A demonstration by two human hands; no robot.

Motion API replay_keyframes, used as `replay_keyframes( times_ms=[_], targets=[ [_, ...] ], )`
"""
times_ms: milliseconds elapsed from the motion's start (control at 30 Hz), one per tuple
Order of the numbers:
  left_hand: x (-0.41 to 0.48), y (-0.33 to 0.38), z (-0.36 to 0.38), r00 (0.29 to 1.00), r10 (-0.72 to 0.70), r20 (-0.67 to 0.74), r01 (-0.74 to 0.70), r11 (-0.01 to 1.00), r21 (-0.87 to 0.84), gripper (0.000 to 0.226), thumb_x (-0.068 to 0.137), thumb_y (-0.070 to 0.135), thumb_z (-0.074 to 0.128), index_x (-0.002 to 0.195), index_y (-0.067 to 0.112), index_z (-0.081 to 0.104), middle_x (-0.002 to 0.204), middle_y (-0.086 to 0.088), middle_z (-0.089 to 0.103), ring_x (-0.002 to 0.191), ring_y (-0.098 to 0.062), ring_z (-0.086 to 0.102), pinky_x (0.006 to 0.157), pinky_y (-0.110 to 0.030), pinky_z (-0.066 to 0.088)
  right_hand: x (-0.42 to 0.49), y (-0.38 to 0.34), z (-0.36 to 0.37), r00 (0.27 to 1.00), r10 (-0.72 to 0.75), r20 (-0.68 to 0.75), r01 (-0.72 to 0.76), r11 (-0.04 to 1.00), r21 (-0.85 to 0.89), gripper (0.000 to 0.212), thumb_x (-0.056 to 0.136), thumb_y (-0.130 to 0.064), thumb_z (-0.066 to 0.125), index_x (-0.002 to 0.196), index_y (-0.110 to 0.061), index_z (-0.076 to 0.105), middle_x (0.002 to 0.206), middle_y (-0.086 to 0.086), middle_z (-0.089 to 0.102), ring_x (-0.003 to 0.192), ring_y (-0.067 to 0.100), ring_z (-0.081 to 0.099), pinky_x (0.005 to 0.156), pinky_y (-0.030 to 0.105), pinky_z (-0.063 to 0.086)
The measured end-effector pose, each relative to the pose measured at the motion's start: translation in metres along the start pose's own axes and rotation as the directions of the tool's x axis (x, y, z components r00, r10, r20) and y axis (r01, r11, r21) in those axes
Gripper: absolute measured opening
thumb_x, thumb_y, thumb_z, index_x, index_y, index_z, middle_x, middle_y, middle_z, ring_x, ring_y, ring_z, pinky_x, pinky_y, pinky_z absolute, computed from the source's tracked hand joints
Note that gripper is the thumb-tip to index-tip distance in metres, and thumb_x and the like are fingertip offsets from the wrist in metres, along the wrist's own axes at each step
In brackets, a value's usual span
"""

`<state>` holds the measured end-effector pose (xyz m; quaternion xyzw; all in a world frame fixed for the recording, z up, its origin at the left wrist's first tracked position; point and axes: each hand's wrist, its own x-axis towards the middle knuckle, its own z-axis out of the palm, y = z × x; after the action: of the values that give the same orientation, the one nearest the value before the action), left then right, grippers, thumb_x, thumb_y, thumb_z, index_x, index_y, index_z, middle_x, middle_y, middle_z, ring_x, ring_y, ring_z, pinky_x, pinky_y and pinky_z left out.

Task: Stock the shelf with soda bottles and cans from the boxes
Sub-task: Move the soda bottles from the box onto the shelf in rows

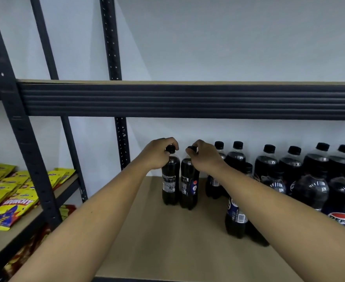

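On the tan wooden shelf board (167, 241) of a dark grey metal rack, two dark cola bottles of clear plastic with black screw caps stand upright side by side, toward the back and to the left of the other stock. The left hand (159, 153) has its fingers curled over the cap and neck of the left cola bottle (170, 184), gripping it from above. The right hand (203, 156) pinches the cap of the right cola bottle (189, 188) between thumb and curled fingers. The pair's sides are touching or very nearly so, and both bases seem to sit on the board. To the right, apart from this pair, a group of matching black-capped cola bottles (310, 180) fills the board in rows back to the pale wall. One front bottle with a blue label (235, 218) stands partly hidden under the right forearm. Above the hands runs a ribbed dark metal beam (188, 100) that carries the next shelf. On the neighbouring rack to the left, yellow snack packets (11, 200) lie in overlapping heaps.
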<state>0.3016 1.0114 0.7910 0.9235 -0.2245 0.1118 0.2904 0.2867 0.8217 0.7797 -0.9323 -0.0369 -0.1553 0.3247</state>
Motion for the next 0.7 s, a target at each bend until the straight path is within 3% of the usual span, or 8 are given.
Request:
replay_keyframes(
  times_ms=[200,267,400,500,567,700],
  targets=[
    [-0.003,0.001,0.003,1.0,0.011,0.02,-0.01,0.999,-0.041,0.046,0.094,-0.006,0.043,0.114,0.029,0.065,0.109,0.007,0.059,0.092,-0.004,0.055,0.067,-0.022,0.043,0.003,0.007,-0.002,1.0,-0.018,0.007,0.018,1.0,0.01,0.027,0.102,-0.031,0.056,0.12,-0.011,0.058,0.105,0.009,0.063,0.089,0.021,0.06,0.059,0.026,0.042],
    [-0.004,0.0,0.003,1.0,0.008,0.015,-0.007,0.998,-0.056,0.048,0.093,-0.007,0.043,0.114,0.03,0.065,0.111,0.006,0.061,0.096,-0.011,0.058,0.069,-0.024,0.046,0.003,0.01,-0.003,1.0,-0.023,0.004,0.023,1.0,0.02,0.024,0.101,-0.026,0.058,0.12,-0.012,0.058,0.106,0.009,0.063,0.089,0.02,0.06,0.056,0.022,0.039],
    [-0.008,0.003,0.003,1.0,-0.018,0.001,0.018,0.996,-0.09,0.049,0.094,-0.005,0.043,0.118,0.033,0.064,0.115,0.005,0.061,0.101,-0.019,0.062,0.08,-0.038,0.056,0.001,0.011,-0.004,0.999,-0.034,-0.005,0.034,0.999,0.039,0.026,0.102,-0.03,0.057,0.122,-0.013,0.059,0.107,0.008,0.065,0.089,0.019,0.06,0.056,0.019,0.039],
    [-0.012,0.005,0.005,0.999,-0.033,0.01,0.033,0.997,-0.071,0.048,0.098,0.0,0.046,0.131,0.032,0.06,0.125,0.003,0.062,0.106,-0.017,0.061,0.08,-0.029,0.051,-0.003,0.008,-0.005,0.998,-0.056,0.008,0.056,0.998,0.011,0.034,0.102,-0.038,0.056,0.125,-0.014,0.061,0.111,0.009,0.067,0.096,0.022,0.063,0.067,0.027,0.045],
    [-0.016,0.004,0.005,0.999,-0.05,0.017,0.051,0.998,-0.049,0.05,0.101,0.006,0.05,0.143,0.032,0.053,0.137,0.003,0.06,0.115,-0.017,0.059,0.087,-0.025,0.048,-0.006,0.006,-0.006,0.997,-0.069,0.031,0.07,0.997,-0.031,0.037,0.103,-0.038,0.054,0.13,-0.013,0.059,0.116,0.011,0.066,0.104,0.025,0.062,0.077,0.03,0.045],
    [-0.031,0.005,0.004,0.999,-0.047,0.002,0.047,0.999,-0.008,0.049,0.104,0.023,0.055,0.151,0.03,0.045,0.149,0.005,0.053,0.133,-0.018,0.051,0.097,-0.024,0.038,-0.019,0.002,-0.015,0.991,-0.064,0.116,0.078,0.99,-0.117,0.053,0.104,-0.034,0.051,0.15,-0.011,0.042,0.13,0.017,0.059,0.123,0.031,0.056,0.095,0.034,0.047]
  ],
)
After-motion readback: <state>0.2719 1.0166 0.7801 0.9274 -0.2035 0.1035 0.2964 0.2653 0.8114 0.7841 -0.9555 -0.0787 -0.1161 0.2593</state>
